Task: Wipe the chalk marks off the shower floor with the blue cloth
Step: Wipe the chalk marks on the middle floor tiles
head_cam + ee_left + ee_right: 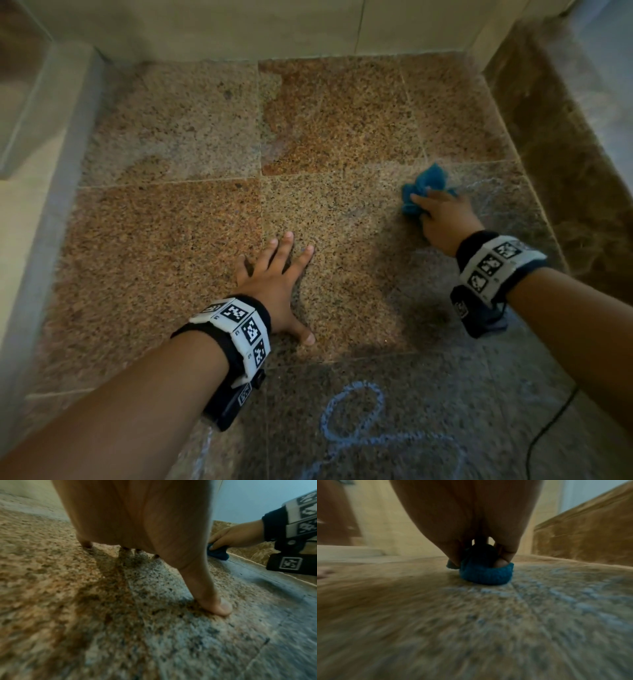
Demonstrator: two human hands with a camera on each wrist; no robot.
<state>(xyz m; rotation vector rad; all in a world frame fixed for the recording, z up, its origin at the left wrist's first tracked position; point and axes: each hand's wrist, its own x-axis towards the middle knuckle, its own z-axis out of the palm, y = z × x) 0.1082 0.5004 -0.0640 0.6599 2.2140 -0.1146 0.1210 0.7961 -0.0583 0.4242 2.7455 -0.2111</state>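
My right hand (440,214) grips the bunched blue cloth (423,186) and presses it onto the speckled granite shower floor (171,257) at the right. The right wrist view shows the cloth (486,573) wadded under my curled fingers, with pale smeared chalk (583,601) on the tile to its right. A looping pale-blue chalk mark (356,414) lies on the dark near tile. Fainter chalk lines (489,202) run just right of the cloth. My left hand (277,277) rests flat on the floor, fingers spread, thumb (217,605) pressed down.
A beige tiled back wall (274,27) closes the far side. A raised brown marble curb (561,164) runs along the right, and a pale ledge (44,113) stands at the left. A thin black cable (548,425) lies at the near right.
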